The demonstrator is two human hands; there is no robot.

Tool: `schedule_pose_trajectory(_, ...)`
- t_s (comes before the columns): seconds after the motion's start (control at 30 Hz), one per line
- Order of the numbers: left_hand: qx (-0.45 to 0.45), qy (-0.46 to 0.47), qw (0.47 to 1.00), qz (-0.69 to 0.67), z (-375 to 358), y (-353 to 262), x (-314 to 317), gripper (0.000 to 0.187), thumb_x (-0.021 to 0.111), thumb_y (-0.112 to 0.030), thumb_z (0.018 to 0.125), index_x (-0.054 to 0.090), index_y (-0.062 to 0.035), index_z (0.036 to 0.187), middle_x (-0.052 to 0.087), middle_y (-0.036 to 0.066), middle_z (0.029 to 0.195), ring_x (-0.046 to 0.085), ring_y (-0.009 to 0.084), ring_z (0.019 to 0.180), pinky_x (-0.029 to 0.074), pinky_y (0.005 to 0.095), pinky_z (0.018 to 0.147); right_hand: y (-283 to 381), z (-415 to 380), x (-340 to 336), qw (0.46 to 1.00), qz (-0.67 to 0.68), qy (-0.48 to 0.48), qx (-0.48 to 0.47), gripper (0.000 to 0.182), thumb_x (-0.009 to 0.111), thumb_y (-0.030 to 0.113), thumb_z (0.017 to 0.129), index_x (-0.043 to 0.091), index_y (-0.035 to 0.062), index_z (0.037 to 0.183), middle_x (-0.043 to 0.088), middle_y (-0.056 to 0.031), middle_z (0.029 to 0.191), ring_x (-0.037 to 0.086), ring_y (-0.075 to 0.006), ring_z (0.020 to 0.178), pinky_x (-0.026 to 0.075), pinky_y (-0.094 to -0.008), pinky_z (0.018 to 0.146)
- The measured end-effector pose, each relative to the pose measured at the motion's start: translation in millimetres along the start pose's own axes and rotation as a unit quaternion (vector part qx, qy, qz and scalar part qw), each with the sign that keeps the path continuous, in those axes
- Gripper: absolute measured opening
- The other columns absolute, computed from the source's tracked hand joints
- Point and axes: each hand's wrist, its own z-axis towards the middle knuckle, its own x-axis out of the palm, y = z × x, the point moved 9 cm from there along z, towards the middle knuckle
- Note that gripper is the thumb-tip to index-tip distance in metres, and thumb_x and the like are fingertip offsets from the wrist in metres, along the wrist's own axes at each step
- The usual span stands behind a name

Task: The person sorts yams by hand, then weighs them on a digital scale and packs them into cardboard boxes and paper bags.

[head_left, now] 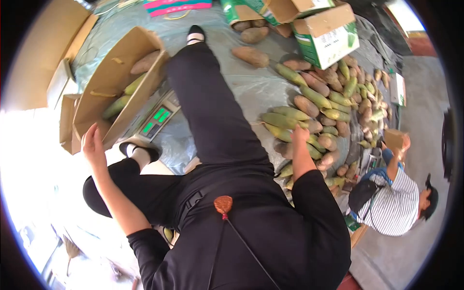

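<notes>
At the left, my left hand [93, 143] is raised beside the near edge of an open cardboard box [107, 70], its fingers extended and holding nothing. Inside that box lie green radishes [117, 107] and a reddish-brown root [145, 62]. The box rests on a scale [157, 118] with a lit green display. On the right, my right hand [300, 134] reaches down into the pile and is closed at the end of a long green radish [282, 121]. More green radishes and brown roots [327, 141] lie around it.
Green-and-white cartons [328, 38] stand at the top right, with a pink box [176, 6] at the top. A person in a striped shirt [394, 203] works at the right with a small cardboard box [395, 139]. A white box [398, 89] stands beyond the pile.
</notes>
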Motion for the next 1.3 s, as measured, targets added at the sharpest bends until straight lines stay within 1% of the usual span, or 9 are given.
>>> schedule_pose_trajectory(0.03, 0.013, -0.008, 0.999, -0.030, 0, 4, 1, 0.022, 0.055, -0.010, 0.089, 0.063, 0.0010, 0.106, 0.062, 0.010, 0.098, 0.059, 0.0179, 0.093, 0.045, 0.0276, 0.082, -68, 76, -7, 1.000, -0.008, 0.019, -0.003, 0.033, 0.065, 0.017, 0.083, 0.051, 0.0059, 0.110, 0.060, -0.0095, 0.097, 0.062, -0.0208, 0.074, 0.050, -0.0353, 0.049)
schedule_pose_trajectory(0.07, 0.006, -0.005, 0.999, -0.034, 0, 1, 0, 0.021, 0.055, -0.010, 0.089, 0.063, 0.0010, 0.105, 0.062, 0.010, 0.098, 0.059, 0.0178, 0.092, 0.045, 0.0278, 0.082, -98, 134, 29, 0.959, -0.175, 0.121, -0.186, 0.028, 0.063, 0.024, 0.084, 0.056, 0.0077, 0.105, 0.063, -0.0089, 0.089, 0.063, -0.0225, 0.068, 0.049, -0.0332, 0.049)
schedule_pose_trajectory(0.1, 0.016, -0.011, 0.999, -0.027, 1, 0, -2, 0.021, 0.055, -0.010, 0.089, 0.063, 0.0013, 0.105, 0.062, 0.010, 0.097, 0.059, 0.0178, 0.091, 0.045, 0.0278, 0.082, -57, 68, 16, 0.955, -0.180, 0.141, -0.191, 0.028, 0.063, 0.024, 0.084, 0.056, 0.0077, 0.105, 0.063, -0.0089, 0.089, 0.063, -0.0225, 0.068, 0.049, -0.0332, 0.049)
schedule_pose_trajectory(0.13, 0.002, -0.017, 0.999, -0.040, 0, 0, -3, 0.021, 0.056, -0.010, 0.088, 0.064, 0.0010, 0.105, 0.062, 0.010, 0.097, 0.059, 0.0179, 0.091, 0.045, 0.0283, 0.082, -38, -23, 15, 0.995, 0.037, 0.093, 0.024, 0.024, 0.058, 0.029, 0.087, 0.060, 0.0078, 0.097, 0.063, -0.0064, 0.077, 0.064, -0.0222, 0.067, 0.047, -0.0309, 0.048)
schedule_pose_trajectory(0.47, -0.038, -0.036, 0.999, 0.003, -2, -2, -11, 0.023, 0.058, -0.018, 0.088, 0.065, -0.0049, 0.105, 0.063, 0.008, 0.100, 0.061, 0.0197, 0.094, 0.046, 0.0293, 0.082, 13, -67, 79, 0.948, -0.232, 0.191, -0.107, 0.029, 0.054, 0.030, 0.086, 0.062, 0.0035, 0.078, 0.061, -0.0078, 0.072, 0.050, -0.0169, 0.051, 0.042, -0.0303, 0.046)
schedule_pose_trajectory(0.63, -0.045, -0.040, 0.998, -0.001, -3, -4, -13, 0.022, 0.057, -0.017, 0.088, 0.065, -0.0051, 0.105, 0.063, 0.007, 0.099, 0.061, 0.0186, 0.094, 0.046, 0.0286, 0.082, -1, -20, 112, 0.854, -0.268, 0.123, -0.429, 0.020, 0.055, 0.018, 0.085, 0.064, 0.0034, 0.095, 0.058, -0.0062, 0.070, 0.053, -0.0169, 0.053, 0.044, -0.0311, 0.047)
schedule_pose_trajectory(0.77, -0.045, -0.047, 0.998, -0.013, -4, -3, -15, 0.022, 0.057, -0.016, 0.088, 0.065, -0.0053, 0.106, 0.064, 0.006, 0.099, 0.061, 0.0166, 0.093, 0.046, 0.0275, 0.082, -19, -39, 121, 0.881, -0.261, 0.208, -0.336, 0.021, 0.053, 0.013, 0.086, 0.063, 0.0073, 0.104, 0.059, -0.0049, 0.071, 0.054, -0.0149, 0.055, 0.045, -0.0309, 0.049)
schedule_pose_trajectory(0.83, -0.047, -0.049, 0.998, -0.014, -4, -3, -15, 0.022, 0.057, -0.016, 0.088, 0.065, -0.0053, 0.106, 0.064, 0.006, 0.100, 0.061, 0.0160, 0.093, 0.046, 0.0271, 0.082, -26, -70, 116, 0.924, -0.210, 0.289, -0.135, 0.027, 0.063, 0.010, 0.075, 0.061, 0.0052, 0.102, 0.063, -0.0084, 0.070, 0.060, -0.0188, 0.057, 0.048, -0.0323, 0.050)
schedule_pose_trajectory(1.3, -0.040, -0.043, 0.998, -0.003, -1, 12, -12, 0.023, 0.055, -0.017, 0.091, 0.064, -0.0061, 0.109, 0.064, 0.006, 0.104, 0.060, 0.0169, 0.096, 0.045, 0.0285, 0.085, -26, -98, 116, 0.922, -0.224, 0.297, -0.111, 0.028, 0.059, 0.007, 0.076, 0.061, 0.0036, 0.103, 0.061, -0.0058, 0.074, 0.058, -0.0137, 0.059, 0.045, -0.0279, 0.048)
